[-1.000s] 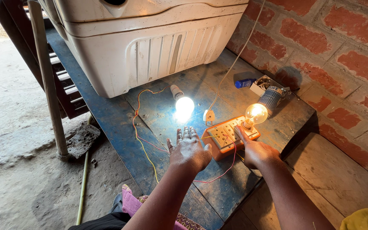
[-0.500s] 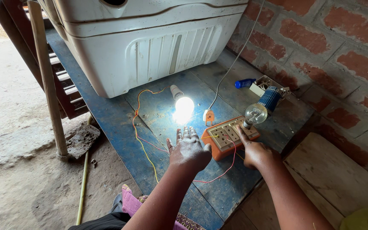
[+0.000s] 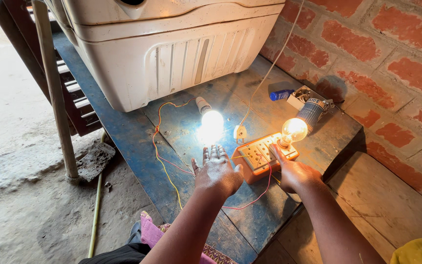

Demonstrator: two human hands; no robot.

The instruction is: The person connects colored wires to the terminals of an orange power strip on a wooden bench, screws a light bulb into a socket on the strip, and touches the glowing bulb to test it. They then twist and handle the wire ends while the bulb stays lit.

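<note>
A weathered blue wooden surface [image 3: 123, 142] carries a large white plastic appliance body [image 3: 172, 54] at 11 o'clock, with thin red and yellow wires [image 3: 158, 146] trailing across the boards below it. The left hand [image 3: 218, 171] hovers palm down just below a lit white bulb [image 3: 211, 122] lying on its side, its fingers [image 3: 216, 152] straight and slightly spread, holding nothing. At 3 o'clock from that hand sits an orange rectangular switch-and-socket board [image 3: 262, 156], with a small white plug [image 3: 240, 133] at its 11 o'clock. The right hand [image 3: 294, 173] rests at the board's right edge, index finger extended onto it, the other fingers curled in. A glowing clear round bulb [image 3: 293, 131] stands at the board's far corner. At 1 o'clock, by the red brick wall [image 3: 391, 54], lie a blue cylinder [image 3: 282, 94] and a small open box [image 3: 301, 95].
</note>
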